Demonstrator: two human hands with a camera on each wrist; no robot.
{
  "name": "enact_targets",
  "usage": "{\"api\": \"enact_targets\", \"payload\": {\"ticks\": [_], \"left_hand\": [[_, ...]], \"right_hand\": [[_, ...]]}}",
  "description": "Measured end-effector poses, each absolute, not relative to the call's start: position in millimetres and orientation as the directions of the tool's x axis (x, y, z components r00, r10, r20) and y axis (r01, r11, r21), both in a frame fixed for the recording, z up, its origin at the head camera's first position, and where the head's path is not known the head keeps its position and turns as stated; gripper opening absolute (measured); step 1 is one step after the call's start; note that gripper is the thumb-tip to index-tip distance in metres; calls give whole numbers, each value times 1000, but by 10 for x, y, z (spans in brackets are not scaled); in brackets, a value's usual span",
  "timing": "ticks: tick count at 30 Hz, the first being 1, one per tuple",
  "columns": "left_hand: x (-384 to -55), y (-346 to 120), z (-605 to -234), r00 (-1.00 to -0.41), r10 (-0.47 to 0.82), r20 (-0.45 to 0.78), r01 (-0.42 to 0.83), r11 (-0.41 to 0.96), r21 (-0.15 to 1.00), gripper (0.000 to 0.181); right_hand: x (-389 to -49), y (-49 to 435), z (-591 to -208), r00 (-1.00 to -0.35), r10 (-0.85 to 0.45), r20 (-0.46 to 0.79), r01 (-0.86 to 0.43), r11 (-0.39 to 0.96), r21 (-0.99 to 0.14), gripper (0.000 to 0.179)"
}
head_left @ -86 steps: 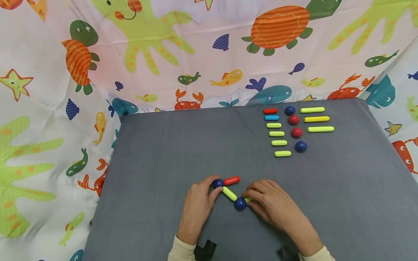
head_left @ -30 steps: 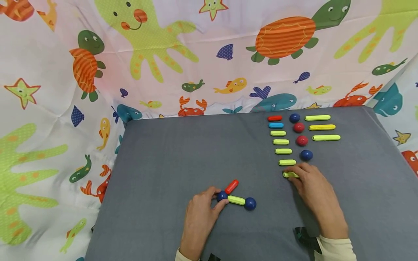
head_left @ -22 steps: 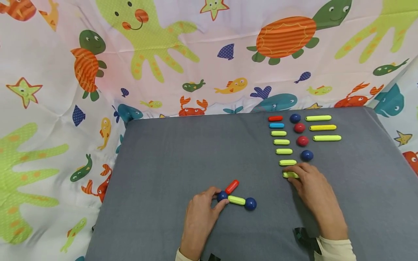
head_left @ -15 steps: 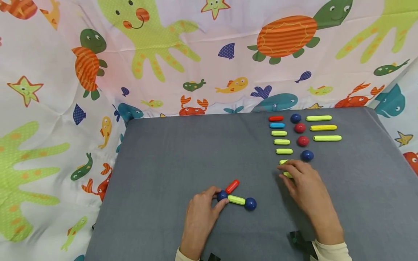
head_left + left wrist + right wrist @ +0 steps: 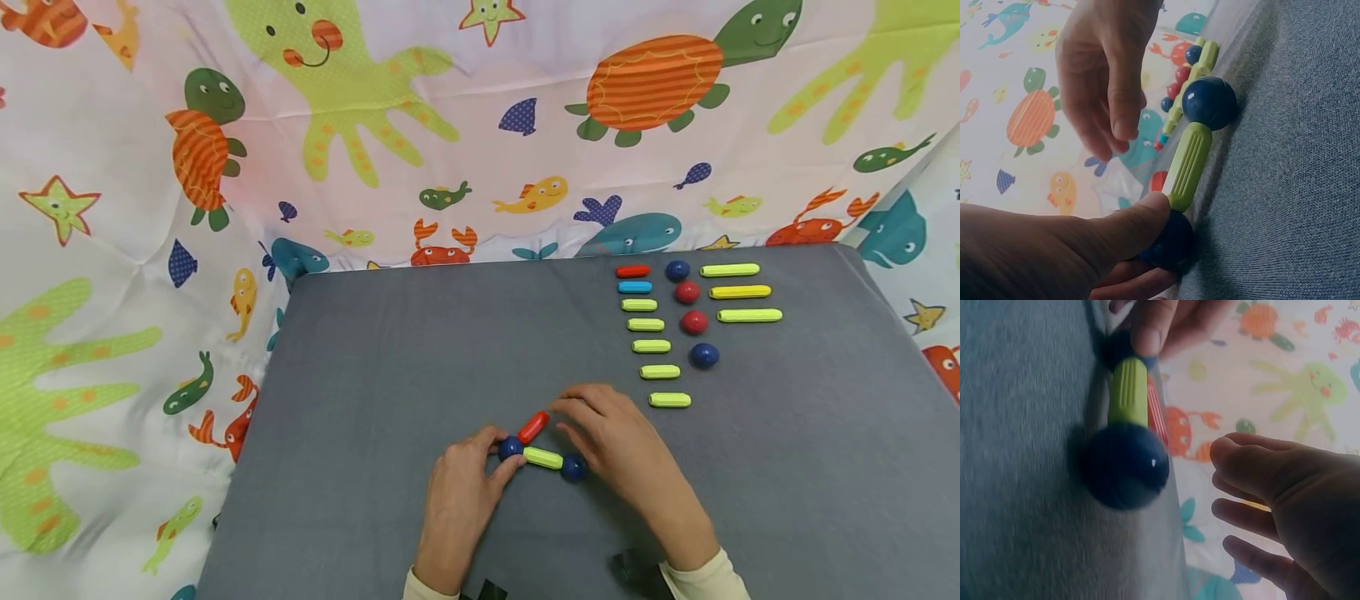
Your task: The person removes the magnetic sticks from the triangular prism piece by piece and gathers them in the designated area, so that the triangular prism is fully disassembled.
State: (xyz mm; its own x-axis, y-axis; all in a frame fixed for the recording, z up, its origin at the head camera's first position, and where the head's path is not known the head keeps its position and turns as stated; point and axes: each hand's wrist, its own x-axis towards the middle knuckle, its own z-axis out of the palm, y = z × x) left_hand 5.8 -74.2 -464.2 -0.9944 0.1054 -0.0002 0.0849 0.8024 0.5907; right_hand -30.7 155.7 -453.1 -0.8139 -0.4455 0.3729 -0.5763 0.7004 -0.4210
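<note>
My left hand pinches a blue ball between thumb and fingers. A short red rod and a short yellow-green rod stick out from that ball. At the far end of the green rod sits a second blue ball, large in the right wrist view. My right hand hovers beside this second ball, its fingertips close to the red rod's tip in the head view. Its fingers are loosely bent with nothing between them, as the right wrist view also bears out for this right hand.
On the grey table, a column of short rods, with a red rod, a blue rod and several green ones, lies at the right. Beside it are red balls, blue balls and longer rods. A patterned cloth hangs behind.
My right hand has let go of a short green rod, now at the near end of the column, and has come back left beside the joined pieces. The left hand keeps its pinch.
</note>
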Motion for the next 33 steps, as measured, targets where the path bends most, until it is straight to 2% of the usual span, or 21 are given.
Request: {"api": "enact_targets", "payload": {"ticks": [12,23,33], "left_hand": [[50,-750,-4649,-992,124,0,102,812,575,37],[58,-743,-4640,-992,125,-2,101,809,578,37],[57,-732,-4638,-991,131,0,106,802,588,35]], "right_hand": [[-350,1243,-4613,-795,-538,282,-607,689,-396,26],[-320,1158,-4608,-825,-541,164,-560,744,-366,19],[-314,1184,-4601,-827,-545,135,-551,740,-385,19]]}}
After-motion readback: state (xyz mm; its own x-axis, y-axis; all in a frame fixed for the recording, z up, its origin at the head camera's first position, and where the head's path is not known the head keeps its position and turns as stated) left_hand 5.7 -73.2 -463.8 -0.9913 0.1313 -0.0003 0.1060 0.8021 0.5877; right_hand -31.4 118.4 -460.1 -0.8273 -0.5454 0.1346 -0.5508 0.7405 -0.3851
